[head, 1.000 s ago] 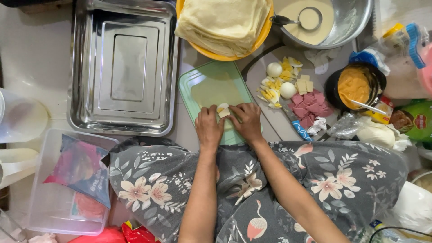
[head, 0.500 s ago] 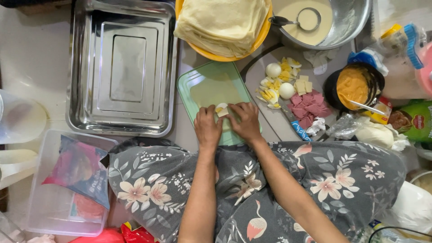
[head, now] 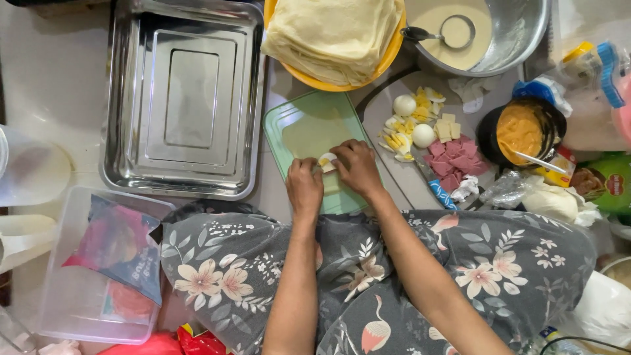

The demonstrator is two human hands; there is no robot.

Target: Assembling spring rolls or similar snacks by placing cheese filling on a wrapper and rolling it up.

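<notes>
The green cutting board [head: 299, 128] lies on the surface, right of the steel tray [head: 184, 98]. At its near edge sits the filled wrapper [head: 327, 162], long axis running left-right. Left hand [head: 304, 187] and right hand [head: 357, 165] press on it with curled fingers, equally near.

Near left: clear plastic lidded box [head: 79, 309], rectangular, holding a flat pouch [head: 121, 246] in blue-grey, pink and red. Red wrapper [head: 197, 343] at near edge, partly hidden by floral cloth. Right, beside dark bowl: small yellow-and-red carton [head: 559, 167], tilted. Far right edge: green packet with red-and-white label [head: 608, 184], cut off by frame. Far right corner: clear bag [head: 591, 98] with yellow and blue parts, blurred. Small blue-and-white sachet [head: 442, 194] near the cutting board's near right corner.
</notes>
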